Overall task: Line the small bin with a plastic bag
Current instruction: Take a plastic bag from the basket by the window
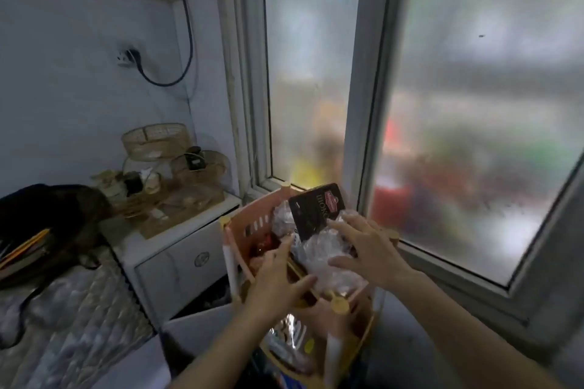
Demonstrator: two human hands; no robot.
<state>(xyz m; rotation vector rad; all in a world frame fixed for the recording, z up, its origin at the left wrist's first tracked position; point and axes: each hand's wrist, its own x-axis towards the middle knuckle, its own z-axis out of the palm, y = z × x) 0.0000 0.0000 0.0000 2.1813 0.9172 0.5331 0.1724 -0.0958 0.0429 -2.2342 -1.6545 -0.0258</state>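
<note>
An orange plastic rack [249, 218] with slotted walls stands in front of the frosted window. Its top tray holds crumpled clear plastic bags [319, 249] and a dark flat packet [316, 210] leaning upright at the back. My left hand [278, 281] reaches over the tray's near left side, fingers spread, touching the contents. My right hand [366, 249] hovers over the clear plastic, fingers apart, fingertips on or just above it. Neither hand visibly grips anything. No small bin is in view.
A white bedside cabinet [177, 249] with woven baskets [155, 139] and small items stands left of the rack. A mattress [69, 319] and a dark bag [47, 221] lie further left. The window sill [448, 265] runs right. A lower shelf holds foil packets [284, 341].
</note>
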